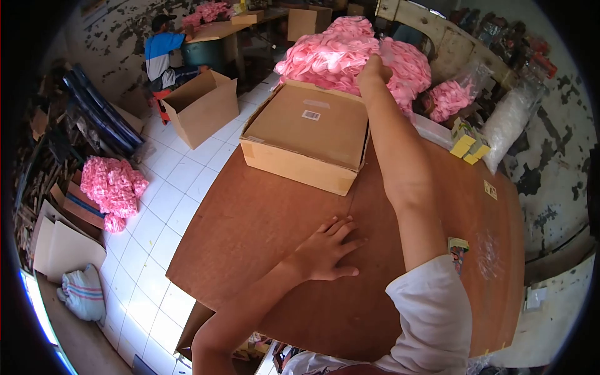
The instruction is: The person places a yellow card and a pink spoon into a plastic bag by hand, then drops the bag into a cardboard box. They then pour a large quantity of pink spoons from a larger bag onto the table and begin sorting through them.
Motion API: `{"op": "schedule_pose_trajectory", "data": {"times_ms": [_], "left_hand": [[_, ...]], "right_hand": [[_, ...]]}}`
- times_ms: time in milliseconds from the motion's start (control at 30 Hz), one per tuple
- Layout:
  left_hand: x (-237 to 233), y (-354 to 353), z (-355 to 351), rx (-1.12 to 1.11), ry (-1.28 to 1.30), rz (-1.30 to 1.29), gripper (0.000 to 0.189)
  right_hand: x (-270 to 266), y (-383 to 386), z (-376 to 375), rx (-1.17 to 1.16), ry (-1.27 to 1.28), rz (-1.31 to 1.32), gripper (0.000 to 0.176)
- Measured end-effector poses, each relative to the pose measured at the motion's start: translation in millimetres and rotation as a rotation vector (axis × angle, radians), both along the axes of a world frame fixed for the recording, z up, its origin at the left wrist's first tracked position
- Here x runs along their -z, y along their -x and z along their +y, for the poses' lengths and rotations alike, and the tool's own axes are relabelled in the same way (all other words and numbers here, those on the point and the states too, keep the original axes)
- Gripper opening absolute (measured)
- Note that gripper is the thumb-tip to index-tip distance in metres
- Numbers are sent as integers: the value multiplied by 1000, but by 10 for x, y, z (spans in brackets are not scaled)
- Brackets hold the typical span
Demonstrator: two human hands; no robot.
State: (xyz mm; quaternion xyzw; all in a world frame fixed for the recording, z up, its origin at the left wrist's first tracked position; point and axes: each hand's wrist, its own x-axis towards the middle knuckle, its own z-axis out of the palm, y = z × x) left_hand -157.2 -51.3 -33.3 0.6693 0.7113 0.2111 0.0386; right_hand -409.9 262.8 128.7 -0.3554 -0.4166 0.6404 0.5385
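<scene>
Reaching the pink pile [331, 53], seemingly longest crosswise, right hand [375, 70] has unclear grip; left hand [325, 251] spreads wide.

At the right hand [375, 70], the fingertips are too unclear against the pink bundles [331, 53] to show whether they grip. Just nearer than that hand, the print on the box's label [310, 115] is too small to read. The left hand's [328, 251] palm is hidden against the tabletop [262, 219]; behind it, the bottom edge cuts off the carton [192, 325].
</scene>
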Motion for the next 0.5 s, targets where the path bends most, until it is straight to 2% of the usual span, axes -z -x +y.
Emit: {"op": "schedule_pose_trajectory", "data": {"times_ms": [33, 167, 267, 333, 367, 467, 500], "left_hand": [[-3, 0, 0, -1, 0, 1, 70], [11, 6, 8, 8, -9, 7, 71], [-42, 2, -3, 6, 3, 19, 70], [-21, 3, 1, 11, -14, 14, 70], [-3, 2, -1, 10, -28, 10, 69], [30, 3, 2, 7, -35, 18, 69], [31, -12, -2, 32, -31, 3, 69]], "right_hand": [[-25, 38, 45, -45, 80, 93, 48], [-184, 89, 125, -76, 32, 220, 48], [-606, -88, 23, -81, 11, 238, 47], [-925, -219, 43, -130, -39, 292, 35], [-1115, -315, 72, -123, -43, 288, 35], [-1656, -712, 187, -581, -323, 171, 28], [-1795, -872, 206, -558, -316, 153, 28]]}}
